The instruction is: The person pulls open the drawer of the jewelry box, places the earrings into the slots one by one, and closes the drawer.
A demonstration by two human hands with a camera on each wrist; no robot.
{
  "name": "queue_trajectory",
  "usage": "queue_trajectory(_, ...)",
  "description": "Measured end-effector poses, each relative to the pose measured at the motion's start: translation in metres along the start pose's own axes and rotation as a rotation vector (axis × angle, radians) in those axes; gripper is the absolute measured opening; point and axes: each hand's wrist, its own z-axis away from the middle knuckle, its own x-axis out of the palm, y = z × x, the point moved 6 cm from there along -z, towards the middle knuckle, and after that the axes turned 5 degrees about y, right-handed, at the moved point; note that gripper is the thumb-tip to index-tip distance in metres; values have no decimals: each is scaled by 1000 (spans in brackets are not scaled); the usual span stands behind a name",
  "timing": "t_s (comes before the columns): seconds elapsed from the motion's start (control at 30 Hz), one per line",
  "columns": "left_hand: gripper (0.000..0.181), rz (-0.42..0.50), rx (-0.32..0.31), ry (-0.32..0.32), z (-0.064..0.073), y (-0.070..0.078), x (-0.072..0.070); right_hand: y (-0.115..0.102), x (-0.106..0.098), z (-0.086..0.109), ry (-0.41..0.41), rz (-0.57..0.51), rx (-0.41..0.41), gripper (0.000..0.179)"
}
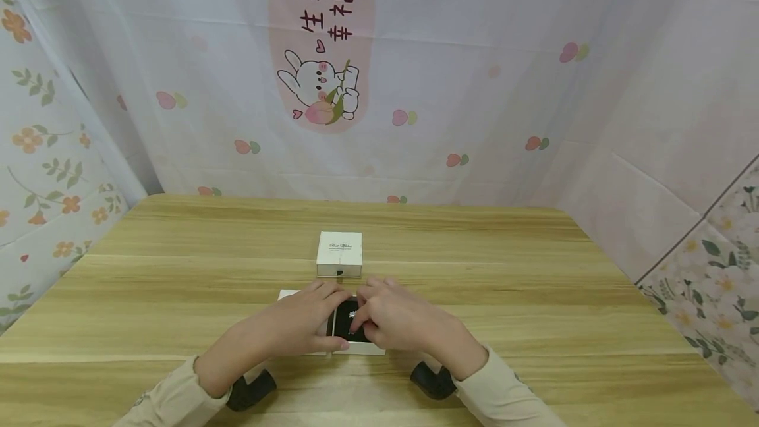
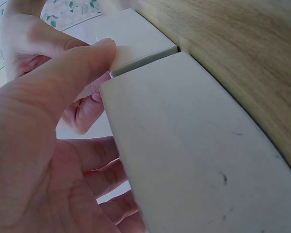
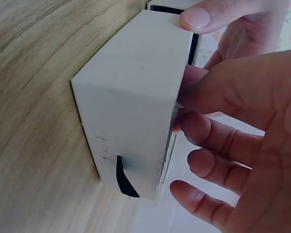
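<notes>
A white drawer-style jewelry box (image 1: 372, 348) lies pulled apart on the table, its tray showing a black lining (image 1: 342, 329). A small silvery piece of jewelry (image 1: 352, 313) sits on that lining. My left hand (image 1: 290, 323) spans the box and holds it, thumb (image 2: 94, 58) on the near edge by the seam between sleeve (image 2: 184, 136) and tray (image 2: 140, 39), other fingers at the far side. My right hand (image 1: 398, 315) reaches over the tray (image 3: 131, 63), fingertips down inside it beside the jewelry. Whether they pinch anything is hidden by the tray wall.
A second white box (image 1: 339, 252) with dark lettering and a small black pull tab stands shut behind the opened one. Both are on a wood-grain table (image 1: 504, 269). Printed curtains (image 1: 474, 84) hang behind and at the sides.
</notes>
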Motion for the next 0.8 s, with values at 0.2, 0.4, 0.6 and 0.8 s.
queue_trajectory(0.2, 63, -8, 9, 4, 1, -2, 1, 3, -1, -1, -1, -47, 33, 17)
queue_trajectory(0.4, 66, -30, 6, 9, 0, -3, 3, 11, -8, 2, 42, -100, 93, 30)
queue_trajectory(0.6, 66, -37, -2, -4, 0, -4, 4, 20, -8, 7, -45, -146, 214, 78)
queue_trajectory(0.8, 66, -44, -7, 0, 0, -3, 3, 27, -2, 13, -167, -168, 304, 94)
